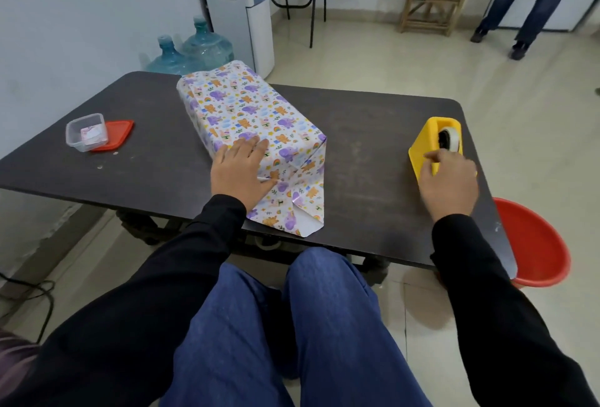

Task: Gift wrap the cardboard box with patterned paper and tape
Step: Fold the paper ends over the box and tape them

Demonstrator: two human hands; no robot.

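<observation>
Head view, left hand (238, 172) flat (fingers (256, 146) straight) on wrapped box (246, 104), right hand (449, 185) gripping dispenser (425, 137) near table (373, 146) edge

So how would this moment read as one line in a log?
left hand: rests flat on wrapped box | right hand: grips tape dispenser | near end flap: lying loose on table

We press our left hand (238, 169) flat on the paper-wrapped box (250, 114) on the dark table (373, 133). At three o'clock from it, our right hand (449, 184) grips the yellow tape dispenser (428, 137). A clear tub (86, 135) sits at nine.
</observation>
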